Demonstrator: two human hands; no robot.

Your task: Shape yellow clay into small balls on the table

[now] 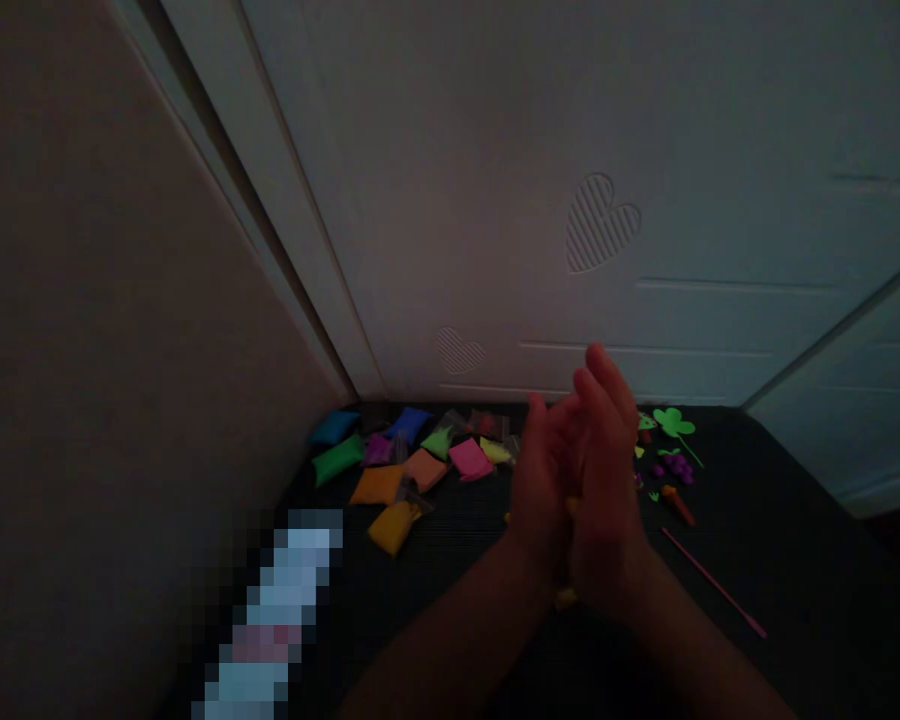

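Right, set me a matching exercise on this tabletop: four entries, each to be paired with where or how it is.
1. Thin, straight pink stick
2. Flat, bright-green clover-shaped piece
3. Small, soft mustard-yellow packet
4. Left hand and right hand

A. Left of the hands, nearer the camera than a soft orange packet
B. Raised, palms facing each other
C. Right of the hands, slanting, nearer the camera than a bumpy purple cluster
D. By the far edge of the dark tabletop, right of the hands

Pairs: 1-C, 2-D, 3-A, 4-B

Small yellow piece (572, 508) (mostly hidden, dimly lit), apparently between left hand (536, 495) and right hand (607, 490)
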